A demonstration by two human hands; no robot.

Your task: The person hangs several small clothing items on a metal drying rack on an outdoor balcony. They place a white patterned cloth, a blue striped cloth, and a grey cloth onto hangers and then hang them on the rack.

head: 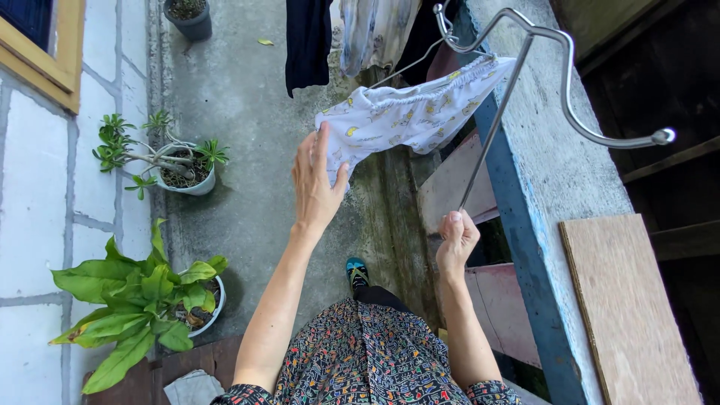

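Your left hand (316, 184) is raised near the middle of the frame, fingers spread, with the thumb and fingertips pinching the lower corner of a small white patterned garment (409, 116). To its right and lower, your right hand (456, 238) is clenched around the bottom end of a thin metal pole (495, 120).

At the far left of the frame stands a white tiled wall (37, 225) with a yellow-framed window (52, 45) in the upper left corner. Beside it, on the concrete floor (240, 90), sit three pots: a dark one (189, 19) at the top, a white pot with a thin-branched plant (184, 169) at mid-height, and a broad-leaved plant (142, 300) at the lower left.

The garment hangs in the upper centre, draped over a wire hanger (420, 64), just right of a dark cloth (307, 41) and a pale patterned cloth (375, 30) at the top edge. The pole slants up from your fist to a curved metal hook (570, 90) in the upper right. Below it runs a blue-edged concrete ledge (547, 172), and a plywood board (630, 307) lies at the lower right.
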